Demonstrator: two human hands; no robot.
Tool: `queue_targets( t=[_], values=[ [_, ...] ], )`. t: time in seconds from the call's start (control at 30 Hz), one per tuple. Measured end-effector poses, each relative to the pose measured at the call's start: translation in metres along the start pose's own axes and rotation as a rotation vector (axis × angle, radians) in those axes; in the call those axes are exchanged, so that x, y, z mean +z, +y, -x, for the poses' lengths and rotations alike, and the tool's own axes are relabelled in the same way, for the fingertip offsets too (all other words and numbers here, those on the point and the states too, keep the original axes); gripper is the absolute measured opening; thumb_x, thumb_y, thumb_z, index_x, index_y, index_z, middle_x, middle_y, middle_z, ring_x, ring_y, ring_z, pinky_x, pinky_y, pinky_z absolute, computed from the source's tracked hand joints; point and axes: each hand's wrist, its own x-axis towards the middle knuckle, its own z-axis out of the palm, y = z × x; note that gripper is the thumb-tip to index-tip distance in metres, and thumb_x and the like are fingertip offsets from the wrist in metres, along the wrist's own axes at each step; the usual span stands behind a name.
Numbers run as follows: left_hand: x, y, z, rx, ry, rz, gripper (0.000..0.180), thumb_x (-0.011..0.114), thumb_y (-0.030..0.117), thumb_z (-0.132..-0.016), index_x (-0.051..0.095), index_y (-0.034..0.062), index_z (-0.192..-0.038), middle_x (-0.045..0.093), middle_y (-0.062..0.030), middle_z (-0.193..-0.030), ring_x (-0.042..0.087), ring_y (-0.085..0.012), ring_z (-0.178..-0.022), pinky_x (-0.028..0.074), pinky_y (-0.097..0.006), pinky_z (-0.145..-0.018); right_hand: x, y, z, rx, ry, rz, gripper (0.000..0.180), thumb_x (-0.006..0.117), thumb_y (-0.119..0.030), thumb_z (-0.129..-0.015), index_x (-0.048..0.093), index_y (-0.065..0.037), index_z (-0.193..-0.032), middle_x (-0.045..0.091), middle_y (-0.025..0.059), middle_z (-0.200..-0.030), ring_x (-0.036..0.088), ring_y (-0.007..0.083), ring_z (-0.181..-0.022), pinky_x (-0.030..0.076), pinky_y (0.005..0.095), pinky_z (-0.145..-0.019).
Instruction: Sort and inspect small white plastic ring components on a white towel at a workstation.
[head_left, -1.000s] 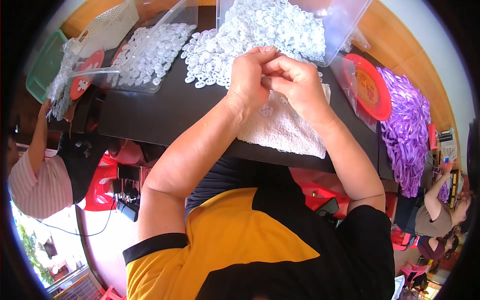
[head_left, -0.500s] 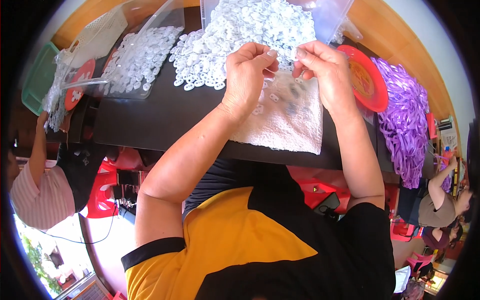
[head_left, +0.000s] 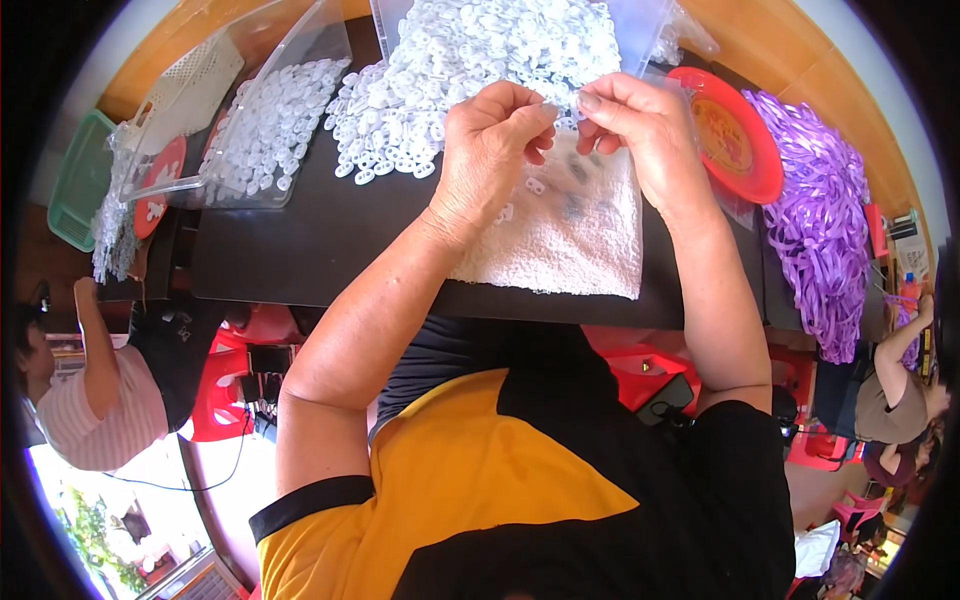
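Note:
Over the white towel [head_left: 585,255] my left hand [head_left: 490,135] and my right hand [head_left: 640,120] face each other, a small gap between them. Thumb and fingertips are pinched together on both, and whatever they hold is too small to make out. A few small white oval plastic pieces with holes [head_left: 535,185] lie on the towel beside my left hand. Just beyond my fingers spreads a large heap of the same white pieces [head_left: 480,55], spilling from a clear plastic bin [head_left: 650,30] laid open toward me.
To the left stands another clear bin [head_left: 320,100] with more white pieces, near a green basket [head_left: 75,190]. On the right are a red round tray [head_left: 765,165] and a pile of purple straps [head_left: 820,220]. Other people sit at both sides.
My fingertips stay pinched, and the gap between my hands has narrowed slightly. The view has shifted a little. The person at the left has lowered an arm slightly.

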Motion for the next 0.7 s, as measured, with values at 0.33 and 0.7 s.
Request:
queue_targets(
  t=[0.33, 0.7],
  values=[
    [0.0006, -0.001, 0.0011, 0.013, -0.013, -0.093, 0.016, 0.061, 0.012, -0.09, 0.064, -0.0036, -0.092, 0.064, -0.0069, -0.077, 0.059, -0.0127, -0.069, 0.05, -0.026, -0.066, -0.0011, -0.0002, -0.0015, 0.014, -0.011, -0.014, 0.018, 0.063, -0.018, -0.089, 0.069, -0.001, -0.092, 0.064, 0.0019, -0.074, 0.061, 0.0105, -0.064, 0.041, 0.0214, -0.06],
    [0.0006, -0.0016, 0.0006, -0.015, -0.05, -0.079, 0.015, 0.062, 0.011, -0.091, 0.063, -0.0034, -0.094, 0.063, -0.0063, -0.077, 0.058, -0.0122, -0.07, 0.049, -0.026, -0.066, 0.0046, -0.0006, 0.0034, 0.058, -0.047, -0.003, 0.02, 0.06, -0.023, -0.093, 0.065, -0.004, -0.095, 0.063, 0.0003, -0.075, 0.06, 0.0091, -0.067, 0.041, 0.0217, -0.063]
  ],
)
